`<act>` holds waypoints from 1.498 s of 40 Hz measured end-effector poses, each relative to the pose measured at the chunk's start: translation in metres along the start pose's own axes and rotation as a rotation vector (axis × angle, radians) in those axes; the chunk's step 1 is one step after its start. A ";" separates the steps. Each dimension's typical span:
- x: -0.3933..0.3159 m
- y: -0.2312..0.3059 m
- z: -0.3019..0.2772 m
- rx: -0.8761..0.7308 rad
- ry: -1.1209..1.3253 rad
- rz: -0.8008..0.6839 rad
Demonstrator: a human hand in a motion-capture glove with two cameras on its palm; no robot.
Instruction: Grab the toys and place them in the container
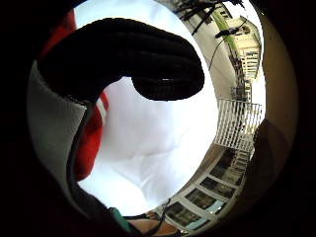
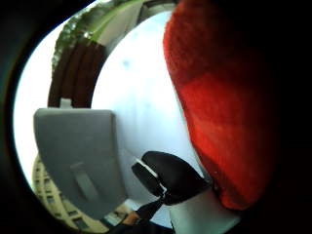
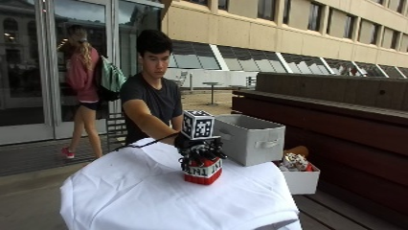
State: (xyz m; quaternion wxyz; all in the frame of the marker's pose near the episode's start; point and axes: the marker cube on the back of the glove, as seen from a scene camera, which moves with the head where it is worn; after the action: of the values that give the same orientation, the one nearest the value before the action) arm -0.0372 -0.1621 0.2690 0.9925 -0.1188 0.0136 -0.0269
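Grip (image 3: 199, 152) clasps red toy (image 3: 204, 173) near container (image 3: 250, 140) edge.

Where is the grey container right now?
In the outside view the grey container stands on the white-covered table, just behind the red block toy under the gloved right hand.

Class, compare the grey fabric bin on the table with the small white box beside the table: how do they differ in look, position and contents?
The grey bin stands on the white-covered table; the white box sits lower, off the table's edge. The grey bin is the larger of the two and has a handle on its side; no handle shows on the white box. The white box visibly holds items; the grey bin's inside is hidden. Both are open-topped and rectangular.
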 end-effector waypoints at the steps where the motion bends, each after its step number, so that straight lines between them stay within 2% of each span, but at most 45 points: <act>1: 0.000 -0.003 0.019 -0.026 0.006 0.005; 4: 0.001 -0.005 0.050 -0.051 0.012 0.013; 11: 0.002 -0.002 0.071 -0.035 -0.002 0.027; 25: -0.001 0.014 0.053 0.028 0.106 0.042; 30: -0.001 0.029 0.042 0.016 0.052 0.085; 34: -0.003 0.043 0.014 0.041 0.014 0.130; 39: -0.012 0.065 -0.059 0.132 -0.011 0.161; 49: -0.056 0.104 -0.183 0.277 -0.096 0.090; 60: -0.167 0.146 -0.223 0.323 -0.095 -0.063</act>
State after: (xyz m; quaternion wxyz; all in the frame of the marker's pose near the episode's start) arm -0.2040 -0.0633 0.0211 0.9968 0.0405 -0.0415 -0.0543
